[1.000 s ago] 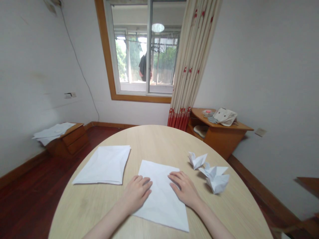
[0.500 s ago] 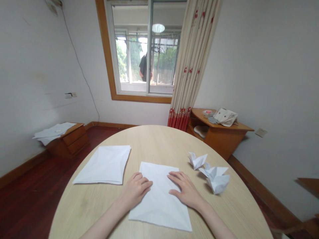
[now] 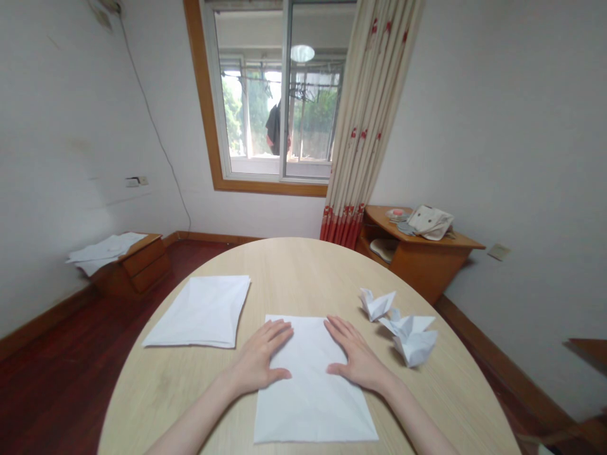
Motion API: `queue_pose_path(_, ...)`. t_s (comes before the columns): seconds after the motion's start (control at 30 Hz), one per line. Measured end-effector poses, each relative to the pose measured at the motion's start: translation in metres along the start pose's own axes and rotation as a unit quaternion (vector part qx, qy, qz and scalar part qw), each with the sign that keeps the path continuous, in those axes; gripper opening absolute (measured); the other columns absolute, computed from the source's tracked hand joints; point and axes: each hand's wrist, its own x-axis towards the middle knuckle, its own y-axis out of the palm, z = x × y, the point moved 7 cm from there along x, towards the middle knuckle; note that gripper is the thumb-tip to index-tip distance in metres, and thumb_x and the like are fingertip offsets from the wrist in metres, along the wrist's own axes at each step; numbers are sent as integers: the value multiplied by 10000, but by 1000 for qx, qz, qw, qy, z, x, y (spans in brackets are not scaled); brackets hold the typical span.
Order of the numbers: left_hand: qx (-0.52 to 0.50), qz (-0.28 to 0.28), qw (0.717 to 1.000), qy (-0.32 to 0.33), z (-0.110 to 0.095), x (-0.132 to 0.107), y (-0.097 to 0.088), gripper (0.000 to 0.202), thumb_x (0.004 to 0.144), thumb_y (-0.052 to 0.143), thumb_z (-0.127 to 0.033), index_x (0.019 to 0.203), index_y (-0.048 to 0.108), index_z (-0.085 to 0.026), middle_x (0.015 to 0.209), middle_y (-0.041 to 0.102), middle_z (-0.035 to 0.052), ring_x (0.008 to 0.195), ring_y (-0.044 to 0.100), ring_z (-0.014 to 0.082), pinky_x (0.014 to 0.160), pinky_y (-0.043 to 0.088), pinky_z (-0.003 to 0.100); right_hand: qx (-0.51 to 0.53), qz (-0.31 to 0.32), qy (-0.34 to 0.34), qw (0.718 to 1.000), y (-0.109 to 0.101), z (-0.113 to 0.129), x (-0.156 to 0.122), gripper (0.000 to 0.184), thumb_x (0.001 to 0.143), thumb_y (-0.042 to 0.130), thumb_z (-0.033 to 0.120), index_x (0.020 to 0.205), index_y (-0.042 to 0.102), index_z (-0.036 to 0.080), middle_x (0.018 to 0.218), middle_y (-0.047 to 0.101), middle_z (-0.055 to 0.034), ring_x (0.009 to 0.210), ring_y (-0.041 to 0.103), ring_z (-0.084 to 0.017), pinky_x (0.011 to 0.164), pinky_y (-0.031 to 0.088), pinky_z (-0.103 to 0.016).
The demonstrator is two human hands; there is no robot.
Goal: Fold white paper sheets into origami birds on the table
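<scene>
Pale round table point(image 3: 303, 272): white sheet point(image 3: 315, 404) laid flat, near side, centre; paper stack point(image 3: 202, 313) placed to its left. Sheet's side edges are overlapped by left hand point(image 3: 259, 357) and right hand point(image 3: 358, 358), thumbs held wide of fingers. Folded paper pieces point(image 3: 413, 346) set near right hand.

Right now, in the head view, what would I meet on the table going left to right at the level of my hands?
The stacked white paper, your left hand, the white sheet between your hands, your right hand, the nearest folded paper shape.
</scene>
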Motion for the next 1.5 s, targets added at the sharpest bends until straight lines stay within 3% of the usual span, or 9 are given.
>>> queue_pose_path(0.17,43,15,998,-34,6,-2,5,986,708,693,-622,1484,223,-237,1510,299,166,1400,237,343,1125,148,589,-12,22,5,1000,3,-4,0,1089,683,633,679,1504,130,169,1562,128,-150,1442,73,-290,1162,48,-489)
queue_pose_path(0.33,68,26,995,-64,12,-4,7,1006,715,675,-637,1490,198,-208,1528,222,208,1415,176,355,1108,166,605,-16,5,1,1000,3,-4,0,1099,671,666,641,1506,124,175,1552,174,-160,1438,92,-304,1153,75,-507)
queue_pose_path(0.5,61,30,996,-64,14,-5,9,908,775,628,-618,1483,230,-212,1540,188,202,1425,139,346,1110,186,583,-13,-14,-10,1000,1,0,0,1040,699,642,629,1505,138,208,1564,127,-146,1440,96,-293,1146,78,-510)
queue_pose_path(0.6,56,32,994,-89,18,-5,9,995,724,664,-640,1485,224,-176,1540,165,222,1420,147,359,1106,231,553,-20,-7,12,1000,1,-2,0,1051,693,638,638,1503,149,182,1562,139,-148,1441,84,-292,1150,59,-508)
queue_pose_path(0.83,44,10,992,-116,24,-6,4,1085,607,730,-675,1453,297,-152,1451,344,215,1374,251,375,1100,255,544,-20,-1,29,999,4,-8,2,1104,660,663,633,1502,149,137,1553,182,-156,1435,117,-307,1158,70,-497)
queue_pose_path(1.07,30,-23,995,-90,19,-4,-1,1110,584,768,-640,1470,249,-219,1401,377,181,1376,220,391,1075,286,558,-14,-39,7,999,4,-10,1,1109,646,662,667,1504,164,171,1535,244,-164,1419,169,-343,1140,112,-528)
queue_pose_path(1.23,65,-52,994,-72,14,-2,-8,1155,574,765,-657,1487,187,-248,1433,335,175,1390,162,415,1082,217,621,-45,-91,9,995,1,-10,-2,1189,623,679,674,1513,55,193,1531,245,-169,1422,123,-365,1123,69,-559)
queue_pose_path(1.5,115,-100,987,-47,6,1,-17,1151,629,771,-593,1496,92,-261,1409,353,162,1362,258,390,1091,205,630,-118,-186,6,975,-10,-2,-8,1170,679,659,647,1507,-31,189,1492,276,-167,1413,106,-378,1118,47,-548)
